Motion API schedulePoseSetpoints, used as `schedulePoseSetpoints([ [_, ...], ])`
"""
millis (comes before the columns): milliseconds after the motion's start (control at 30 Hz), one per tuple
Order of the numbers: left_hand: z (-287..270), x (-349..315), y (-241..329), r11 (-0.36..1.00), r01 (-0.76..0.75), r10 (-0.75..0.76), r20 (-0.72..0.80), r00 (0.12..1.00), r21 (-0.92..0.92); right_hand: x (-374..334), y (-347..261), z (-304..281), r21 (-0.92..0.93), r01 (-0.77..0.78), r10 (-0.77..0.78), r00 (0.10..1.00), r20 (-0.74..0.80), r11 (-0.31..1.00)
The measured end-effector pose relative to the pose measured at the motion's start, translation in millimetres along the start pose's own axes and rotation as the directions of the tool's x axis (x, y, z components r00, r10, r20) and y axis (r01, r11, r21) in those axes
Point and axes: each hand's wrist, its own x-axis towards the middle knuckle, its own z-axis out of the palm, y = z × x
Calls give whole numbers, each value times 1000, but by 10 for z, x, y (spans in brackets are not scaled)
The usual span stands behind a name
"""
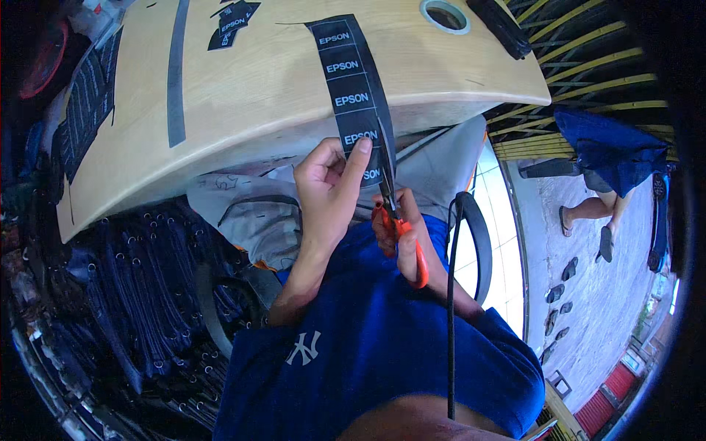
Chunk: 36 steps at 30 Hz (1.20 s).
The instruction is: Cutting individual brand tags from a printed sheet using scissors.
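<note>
A long black strip of printed labels [350,82] runs from the tabletop down over its near edge toward me. My left hand [327,192] pinches its lower part, the thumb lying on top of the printed face. Orange-handled scissors [421,268] are in my right hand [407,253], with fingers and thumb in the handle loops. Their blades point away from me and lie along the strip's right side, between the printed labels and a plain black margin. How far the blades are spread is hard to make out.
The wooden table [257,88] holds cut label pieces [234,23], a narrow dark strip [176,81], a roll of tape [446,16] and a black item [500,28]. Dark straps with metal rings [147,287] hang at left. A black cable [451,316] hangs before me. Another person's legs [599,209] show at right.
</note>
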Motion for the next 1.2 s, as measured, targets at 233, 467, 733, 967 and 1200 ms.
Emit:
schedulePoseSetpoints([
  [233,39,-84,14,999,52,-53,15,999,9,13,72,-5,-32,17,-18,1000,-26,999],
  [467,21,-84,-21,1000,15,-15,30,999,-1,11,57,42,-31,-40,37,995,-90,999],
  [733,1,-78,-2,999,47,-46,62,997,-13,16,13,44,-41,-130,122,981,-153,991],
  [967,65,40,56,999,17,-17,4,1000,-30,-16,128,-32,-195,5,-23,996,-88,981],
  [1200,48,20,64,998,66,-66,35,997,-23,11,86,-25,-111,56,-63,996,-62,992],
])
